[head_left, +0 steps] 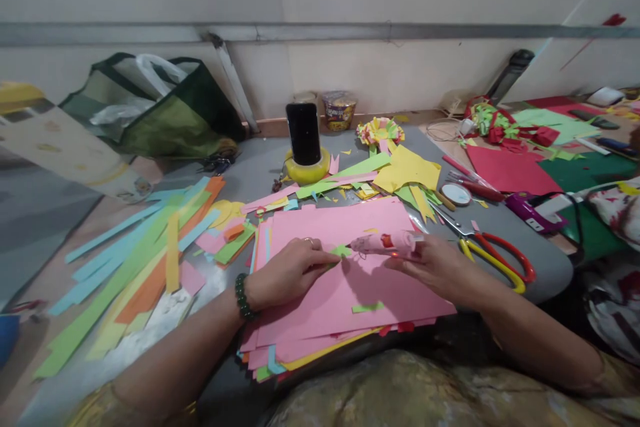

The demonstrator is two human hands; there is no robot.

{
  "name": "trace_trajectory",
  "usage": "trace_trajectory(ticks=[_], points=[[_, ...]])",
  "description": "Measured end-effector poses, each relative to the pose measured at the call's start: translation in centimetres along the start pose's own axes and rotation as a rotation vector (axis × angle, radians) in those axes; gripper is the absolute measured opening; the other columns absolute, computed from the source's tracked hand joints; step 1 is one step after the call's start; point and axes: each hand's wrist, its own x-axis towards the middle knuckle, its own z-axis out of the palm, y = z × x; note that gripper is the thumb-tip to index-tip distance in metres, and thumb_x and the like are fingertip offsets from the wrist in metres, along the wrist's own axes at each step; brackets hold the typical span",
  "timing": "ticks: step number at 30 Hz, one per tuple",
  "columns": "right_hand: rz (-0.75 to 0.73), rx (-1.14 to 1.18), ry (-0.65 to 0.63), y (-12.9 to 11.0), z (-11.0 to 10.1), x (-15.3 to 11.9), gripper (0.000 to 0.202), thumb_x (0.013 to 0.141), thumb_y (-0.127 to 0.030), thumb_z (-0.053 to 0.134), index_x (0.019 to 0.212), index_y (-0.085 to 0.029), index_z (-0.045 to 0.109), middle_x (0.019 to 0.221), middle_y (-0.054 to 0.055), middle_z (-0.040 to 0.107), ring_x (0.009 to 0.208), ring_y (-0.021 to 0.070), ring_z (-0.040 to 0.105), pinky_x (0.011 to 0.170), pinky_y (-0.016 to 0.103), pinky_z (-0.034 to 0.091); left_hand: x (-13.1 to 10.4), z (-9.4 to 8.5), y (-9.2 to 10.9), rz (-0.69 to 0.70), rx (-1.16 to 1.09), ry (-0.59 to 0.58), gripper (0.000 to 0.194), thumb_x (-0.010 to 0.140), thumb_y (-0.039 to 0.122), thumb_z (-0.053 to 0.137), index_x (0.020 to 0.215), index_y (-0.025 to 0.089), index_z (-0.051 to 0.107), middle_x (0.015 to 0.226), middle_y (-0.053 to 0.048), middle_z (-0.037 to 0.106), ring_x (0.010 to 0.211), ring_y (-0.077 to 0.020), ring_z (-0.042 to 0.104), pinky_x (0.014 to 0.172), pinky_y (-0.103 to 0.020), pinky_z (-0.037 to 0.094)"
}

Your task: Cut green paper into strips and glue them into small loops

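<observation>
A stack of paper with pink sheets on top lies in front of me. Near its middle is a small green paper piece, with the fingertips of my left hand pressed at its left edge. My right hand is wrapped round a pink glue gun, whose tip points left, close to the green piece. Another short green strip lies lower on the pink sheet. A green bead bracelet is on my left wrist.
Coloured paper strips spread at the left. Scissors with red and yellow handles lie right of the stack. Behind are a phone on a yellow tape roll, a yellow star, a cup and a green bag.
</observation>
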Motion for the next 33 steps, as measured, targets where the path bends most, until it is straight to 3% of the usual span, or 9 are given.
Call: trace_trajectory(ticks=[5,10,15,20,26,33], points=[[0.1,-0.102,-0.072,0.0,0.4,0.6,0.028,0.085,-0.05,0.059,0.09,-0.025,0.073,0.069,0.0,0.07,0.062,0.0185,0.064,0.053,0.025,0.044,0.1,0.0,0.1,-0.01,0.021,-0.001,0.038,0.1,0.03,0.038,0.112,0.022,0.072,0.076,-0.006,0.063,0.072,-0.0165,0.056,0.072,-0.029,0.043],[0.062,-0.069,-0.135,-0.5,0.1,0.6,0.027,0.087,-0.048,0.057,0.097,-0.027,0.072,0.08,0.0,0.073,0.07,0.0191,0.065,0.06,0.026,0.046,0.1,-0.2,0.3,-0.021,0.04,-0.028,0.036,0.099,0.026,0.04,0.111,0.022,0.073,0.077,-0.006,0.062,0.072,-0.0171,0.055,0.072,-0.029,0.042],[0.075,-0.094,-0.143,-1.0,-0.1,1.1,0.027,0.087,-0.047,0.056,0.097,-0.028,0.073,0.073,0.0,0.071,0.069,0.0195,0.065,0.06,0.025,0.046,0.2,-0.4,0.6,-0.034,0.038,-0.045,0.035,0.099,0.025,0.042,0.117,0.022,0.071,0.079,-0.006,0.064,0.073,-0.0171,0.056,0.071,-0.029,0.042],[0.039,-0.058,-0.196,-1.4,-0.6,0.9,0.026,0.089,-0.044,0.055,0.1,-0.029,0.074,0.08,0.0,0.072,0.073,0.019,0.065,0.065,0.026,0.047,0.2,-0.5,0.7,-0.039,0.046,-0.052,0.036,0.099,0.025,0.04,0.113,0.022,0.073,0.079,-0.007,0.065,0.073,-0.0171,0.057,0.068,-0.028,0.041],[0.046,-0.141,-0.155,-1.4,-0.6,0.8,0.026,0.089,-0.046,0.054,0.092,-0.029,0.073,0.062,-0.002,0.064,0.055,0.0166,0.057,0.054,0.025,0.041,0.3,-0.5,0.6,-0.033,0.019,-0.047,0.038,0.1,0.028,0.038,0.114,0.021,0.072,0.08,-0.008,0.066,0.073,-0.0171,0.057,0.066,-0.028,0.042],[0.086,-0.149,-0.132,-1.0,-0.2,1.2,0.028,0.088,-0.049,0.055,0.086,-0.027,0.072,0.061,0.0,0.065,0.057,0.0176,0.058,0.055,0.025,0.041,0.3,-0.5,0.6,-0.032,-0.012,-0.038,0.038,0.099,0.029,0.038,0.114,0.023,0.072,0.079,-0.007,0.065,0.07,-0.0162,0.056,0.066,-0.027,0.042]])
